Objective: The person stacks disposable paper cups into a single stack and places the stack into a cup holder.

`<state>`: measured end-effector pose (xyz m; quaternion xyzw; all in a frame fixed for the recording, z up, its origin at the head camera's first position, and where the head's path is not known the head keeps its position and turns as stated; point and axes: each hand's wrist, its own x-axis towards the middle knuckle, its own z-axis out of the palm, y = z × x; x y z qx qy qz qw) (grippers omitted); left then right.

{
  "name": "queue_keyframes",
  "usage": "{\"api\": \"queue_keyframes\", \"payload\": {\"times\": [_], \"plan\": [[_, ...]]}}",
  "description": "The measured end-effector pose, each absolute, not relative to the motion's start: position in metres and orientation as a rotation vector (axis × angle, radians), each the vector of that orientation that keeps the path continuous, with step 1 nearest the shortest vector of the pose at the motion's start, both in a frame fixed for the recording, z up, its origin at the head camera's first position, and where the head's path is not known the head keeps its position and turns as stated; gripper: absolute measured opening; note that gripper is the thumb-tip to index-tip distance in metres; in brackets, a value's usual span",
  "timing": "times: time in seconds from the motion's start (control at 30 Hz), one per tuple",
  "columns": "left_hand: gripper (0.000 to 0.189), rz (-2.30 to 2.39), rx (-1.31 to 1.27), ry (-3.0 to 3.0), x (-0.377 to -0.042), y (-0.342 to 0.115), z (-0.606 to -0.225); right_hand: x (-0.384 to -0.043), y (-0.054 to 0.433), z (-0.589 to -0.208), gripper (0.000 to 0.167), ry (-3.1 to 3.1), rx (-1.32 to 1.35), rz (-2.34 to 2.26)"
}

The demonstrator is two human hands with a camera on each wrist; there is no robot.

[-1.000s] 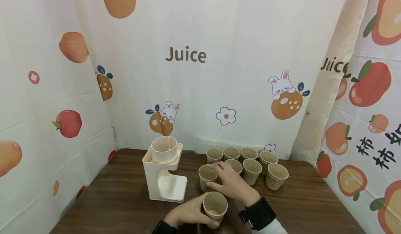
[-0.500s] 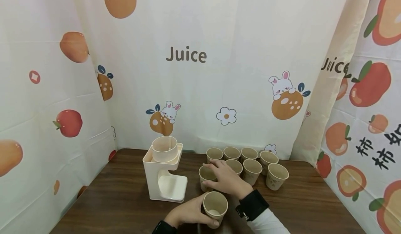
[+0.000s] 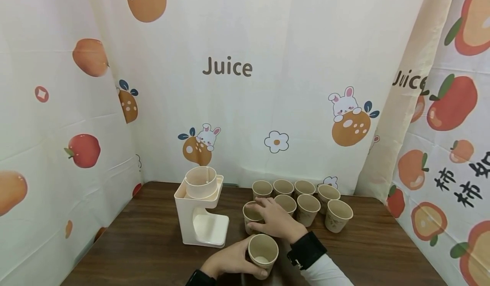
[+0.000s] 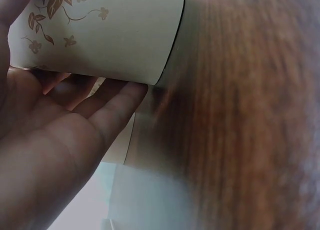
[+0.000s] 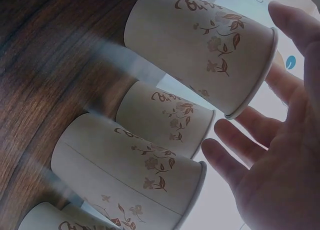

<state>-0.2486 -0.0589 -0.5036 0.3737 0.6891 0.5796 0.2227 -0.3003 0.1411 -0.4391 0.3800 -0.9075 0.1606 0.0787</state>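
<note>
Near the front of the table my left hand (image 3: 229,258) grips a beige paper cup (image 3: 264,248), its fingers and thumb around the side. The left wrist view shows that cup's flower-printed wall (image 4: 110,40) with fingers along it. My right hand (image 3: 281,222) is over a second paper cup (image 3: 249,211) just behind the first. In the right wrist view its fingers (image 5: 240,140) are spread around the rim end of the nearest printed cup (image 5: 200,50), and the thumb stands apart from the rim. The right hand partly hides this cup in the head view.
Several more paper cups (image 3: 307,209) stand in two rows behind and right of my right hand. A white juicer-like stand (image 3: 187,222) with a round container (image 3: 200,184) on top is to the left. Printed cloth (image 3: 245,107) hangs behind the dark wooden table (image 3: 130,243).
My right hand has shifted slightly left and up over the second cup. My left hand and its cup stay in place.
</note>
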Motion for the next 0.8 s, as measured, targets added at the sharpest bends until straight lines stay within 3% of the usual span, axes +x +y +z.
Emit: {"api": "queue_keyframes", "payload": {"times": [0.8], "plan": [[0.070, 1.580, 1.017, 1.945, -0.2460, -0.0593, -0.5021, -0.2999, 0.1437, -0.4344, 0.046, -2.833, 1.052, 0.603]]}}
